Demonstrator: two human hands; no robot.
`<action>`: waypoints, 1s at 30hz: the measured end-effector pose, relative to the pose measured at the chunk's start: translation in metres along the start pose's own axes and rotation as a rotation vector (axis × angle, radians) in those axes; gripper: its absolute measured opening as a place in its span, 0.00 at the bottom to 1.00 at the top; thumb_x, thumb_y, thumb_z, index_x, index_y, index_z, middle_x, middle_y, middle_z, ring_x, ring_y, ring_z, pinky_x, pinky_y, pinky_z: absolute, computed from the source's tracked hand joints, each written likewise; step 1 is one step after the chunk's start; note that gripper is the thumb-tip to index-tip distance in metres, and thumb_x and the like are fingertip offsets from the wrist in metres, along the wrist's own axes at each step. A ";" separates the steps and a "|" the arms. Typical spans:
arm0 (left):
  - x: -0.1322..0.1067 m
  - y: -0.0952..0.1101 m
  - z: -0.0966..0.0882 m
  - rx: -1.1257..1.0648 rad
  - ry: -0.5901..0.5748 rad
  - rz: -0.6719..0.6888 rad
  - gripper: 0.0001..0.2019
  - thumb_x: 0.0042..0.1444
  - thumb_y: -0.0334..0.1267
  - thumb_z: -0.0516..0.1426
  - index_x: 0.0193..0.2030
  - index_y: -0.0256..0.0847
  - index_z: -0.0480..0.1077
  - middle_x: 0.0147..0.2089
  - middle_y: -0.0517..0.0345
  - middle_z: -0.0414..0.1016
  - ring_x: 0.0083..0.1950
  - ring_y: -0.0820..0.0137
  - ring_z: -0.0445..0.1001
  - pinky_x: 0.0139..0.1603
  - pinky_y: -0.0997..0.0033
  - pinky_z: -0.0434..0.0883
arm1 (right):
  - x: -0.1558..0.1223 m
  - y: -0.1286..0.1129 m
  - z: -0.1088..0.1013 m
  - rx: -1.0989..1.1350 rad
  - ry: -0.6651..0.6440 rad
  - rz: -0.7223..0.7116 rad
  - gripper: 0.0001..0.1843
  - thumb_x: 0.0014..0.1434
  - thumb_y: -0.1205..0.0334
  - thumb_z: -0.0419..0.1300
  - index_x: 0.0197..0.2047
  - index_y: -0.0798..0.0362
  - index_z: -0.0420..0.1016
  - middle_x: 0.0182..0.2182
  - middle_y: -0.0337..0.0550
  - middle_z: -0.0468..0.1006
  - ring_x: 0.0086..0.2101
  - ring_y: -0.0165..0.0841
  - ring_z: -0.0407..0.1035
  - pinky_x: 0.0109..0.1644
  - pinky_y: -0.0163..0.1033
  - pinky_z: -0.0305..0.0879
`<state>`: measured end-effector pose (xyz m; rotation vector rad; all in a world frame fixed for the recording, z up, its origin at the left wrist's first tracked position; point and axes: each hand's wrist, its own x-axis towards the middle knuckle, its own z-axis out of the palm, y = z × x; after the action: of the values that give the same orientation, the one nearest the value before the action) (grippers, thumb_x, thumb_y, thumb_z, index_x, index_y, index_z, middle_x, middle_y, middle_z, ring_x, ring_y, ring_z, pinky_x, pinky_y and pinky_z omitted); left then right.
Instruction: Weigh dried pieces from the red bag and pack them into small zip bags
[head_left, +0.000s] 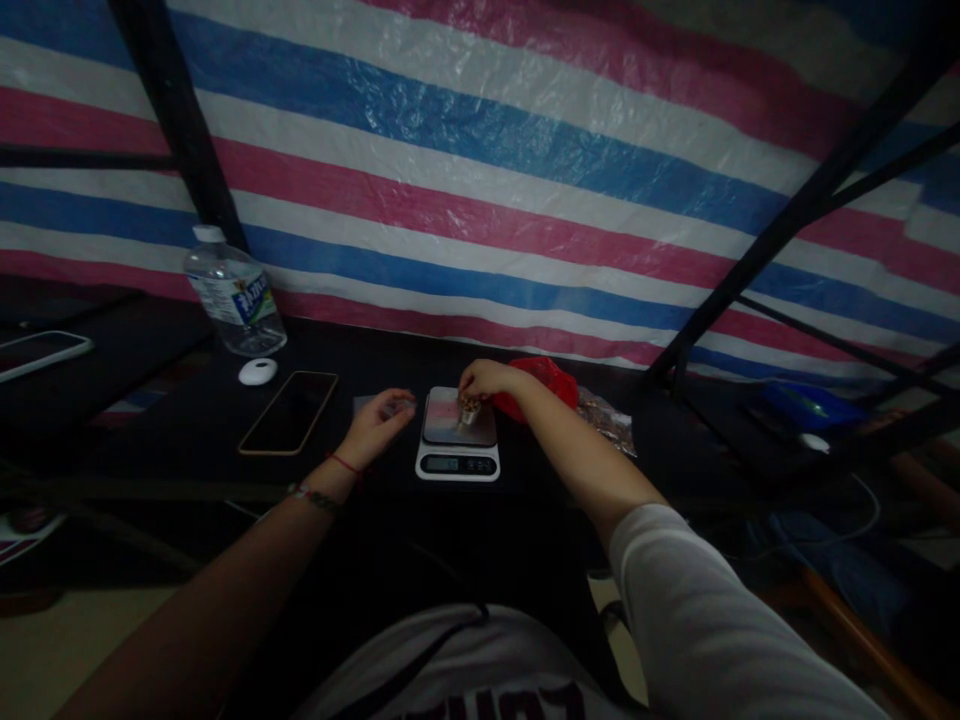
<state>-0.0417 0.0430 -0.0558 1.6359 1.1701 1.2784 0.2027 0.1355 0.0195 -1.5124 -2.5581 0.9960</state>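
Observation:
A small white digital scale (457, 462) stands on the dark table (187, 440) in front of me. My right hand (484, 380) is over its platform, fingers pinched on a small shiny clump (469, 409) that rests on or just above the platform. My left hand (379, 425) lies just left of the scale, fingers curled around a small clear bag (367, 403) on the table. A red plastic bag (551, 380) sits behind my right wrist, and a clear bag of brownish bits (607, 418) lies to its right.
A phone (289, 412) lies face up left of my left hand, a white round object (257, 372) and a water bottle (234, 295) behind it. Another phone (37, 352) is at far left. Black frame bars (757, 270) slope at right, over blue items (806, 408). A striped tarp backs the table.

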 end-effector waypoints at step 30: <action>-0.002 0.002 0.000 -0.096 -0.025 0.033 0.22 0.46 0.50 0.62 0.45 0.39 0.69 0.43 0.49 0.76 0.43 0.64 0.74 0.48 0.62 0.69 | -0.116 0.005 0.038 0.113 0.948 -0.079 0.10 0.55 0.59 0.60 0.38 0.54 0.78 0.36 0.44 0.80 0.35 0.33 0.72 0.40 0.35 0.65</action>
<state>-0.0413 0.0409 -0.0547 1.6025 1.0545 1.3117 0.2570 0.0256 0.0213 -1.3625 -1.8193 0.2670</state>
